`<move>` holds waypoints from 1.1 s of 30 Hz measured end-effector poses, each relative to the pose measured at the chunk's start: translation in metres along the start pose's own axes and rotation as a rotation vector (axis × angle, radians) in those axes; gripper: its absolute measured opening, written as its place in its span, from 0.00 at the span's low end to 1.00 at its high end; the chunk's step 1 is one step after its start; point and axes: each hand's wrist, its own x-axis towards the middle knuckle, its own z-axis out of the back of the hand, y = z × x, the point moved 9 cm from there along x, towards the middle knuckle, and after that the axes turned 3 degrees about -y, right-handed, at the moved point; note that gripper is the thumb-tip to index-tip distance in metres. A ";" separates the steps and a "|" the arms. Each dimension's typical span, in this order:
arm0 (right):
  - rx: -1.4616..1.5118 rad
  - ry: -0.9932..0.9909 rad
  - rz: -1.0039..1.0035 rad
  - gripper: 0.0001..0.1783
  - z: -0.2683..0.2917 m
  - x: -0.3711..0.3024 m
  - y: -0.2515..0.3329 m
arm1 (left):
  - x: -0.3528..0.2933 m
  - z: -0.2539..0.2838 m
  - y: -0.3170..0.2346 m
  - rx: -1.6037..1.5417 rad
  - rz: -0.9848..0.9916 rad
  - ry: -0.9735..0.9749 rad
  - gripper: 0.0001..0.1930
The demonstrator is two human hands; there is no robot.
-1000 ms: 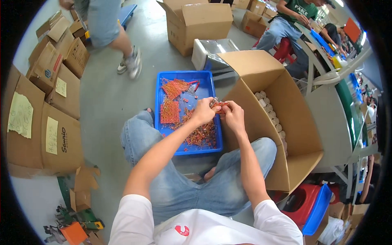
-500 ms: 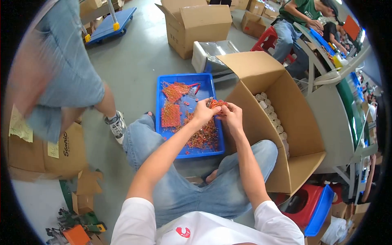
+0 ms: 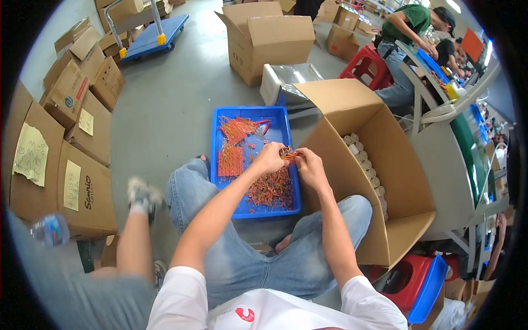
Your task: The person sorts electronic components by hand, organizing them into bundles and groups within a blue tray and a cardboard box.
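Note:
Both my hands hold a small bundle of thin red and orange wires (image 3: 289, 155) above the right part of a blue tray (image 3: 250, 111). My left hand (image 3: 268, 159) is closed round the bundle's left end, where small metallic tips show. With fingertips pinched, my right hand (image 3: 312, 169) grips its right end. Beneath them in the tray lies a heap of loose short wire pieces (image 3: 269, 191). Two red-orange gridded panels (image 3: 230, 160) lie along the tray's left side. A red-handled tool (image 3: 265, 126) rests near its far right corner, its kind unclear.
To the right stands an open carton (image 3: 324, 132) holding several white cylinders (image 3: 369, 171). A passing person's leg (image 3: 137, 236) is at my left, beside stacked cartons (image 3: 102, 184). Farther off are a blue trolley (image 3: 159, 38) and a seated worker (image 3: 410, 25) at a bench.
The passing person has moved nearer along my left side, uncovering the stacked cartons. My hands stay over the tray with the wire bundle, its wires now lying at a slightly different angle.

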 end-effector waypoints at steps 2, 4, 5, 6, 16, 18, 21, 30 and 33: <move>0.002 0.024 -0.041 0.13 -0.003 0.000 -0.004 | -0.002 0.000 -0.003 -0.025 -0.008 0.008 0.16; 0.105 0.099 -0.097 0.10 -0.013 -0.002 -0.009 | -0.004 0.000 -0.004 -0.047 -0.015 0.019 0.16; 0.106 0.093 -0.099 0.10 -0.013 -0.002 -0.010 | -0.004 0.002 -0.006 -0.069 -0.026 0.001 0.16; 0.005 0.041 -0.047 0.10 -0.010 -0.002 -0.007 | -0.004 0.003 -0.006 -0.090 -0.036 -0.017 0.16; -0.150 -0.318 -0.141 0.10 0.008 -0.005 -0.010 | 0.006 -0.020 0.057 -0.239 0.276 -0.122 0.17; -0.190 -0.313 -0.175 0.10 0.007 -0.005 -0.017 | 0.005 -0.014 0.050 0.026 0.225 -0.155 0.18; -0.118 -0.486 -0.103 0.10 0.015 -0.004 -0.009 | 0.005 -0.014 0.066 0.302 0.105 -0.210 0.16; -0.189 -0.226 -0.212 0.20 -0.034 -0.001 -0.076 | 0.005 -0.033 0.118 -0.750 0.483 -0.167 0.06; -0.086 -0.168 -0.166 0.24 -0.047 0.003 -0.052 | 0.004 -0.033 0.116 -0.627 0.431 -0.127 0.06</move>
